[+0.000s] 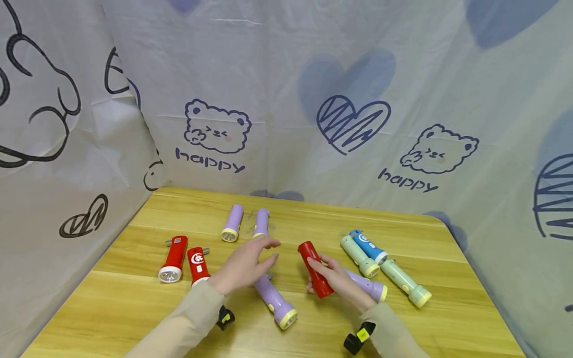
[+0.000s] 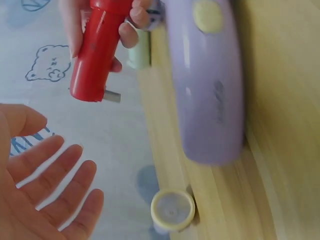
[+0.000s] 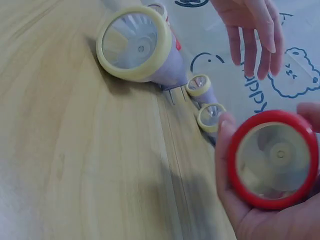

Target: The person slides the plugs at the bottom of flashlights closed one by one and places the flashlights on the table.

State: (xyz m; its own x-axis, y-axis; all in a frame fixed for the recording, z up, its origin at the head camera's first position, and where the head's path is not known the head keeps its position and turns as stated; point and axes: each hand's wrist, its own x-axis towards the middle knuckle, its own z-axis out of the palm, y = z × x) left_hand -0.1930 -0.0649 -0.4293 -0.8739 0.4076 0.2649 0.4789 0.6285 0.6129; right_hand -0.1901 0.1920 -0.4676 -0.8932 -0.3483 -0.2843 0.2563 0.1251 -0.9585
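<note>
While the right hand (image 1: 337, 282) is gripping a red flashlight (image 1: 319, 283) up off the counter (image 1: 112, 308), fingers and thumb curling round the barrel, the left hand (image 1: 245, 264) is just hanging open near it, fingers loosely spread. In the left wrist view a metal tab (image 2: 112, 96) is sticking out sideways near the end of that red one, and its round lens (image 3: 272, 162) is showing in the right wrist view. A purple flashlight (image 1: 274, 299) is lying just below the left hand, and a second purple one (image 1: 364, 284) is lying partly behind the right hand. Over on the left, a white-headed red flashlight (image 1: 175, 257) is sitting beside its twin (image 1: 198, 263), which the left arm is partly covering. Toward the back, two more purple ones (image 1: 233, 221) are lying near each other. On the right, a blue flashlight (image 1: 368, 245) is lying right beside a couple of pale green ones (image 1: 405, 282).
</note>
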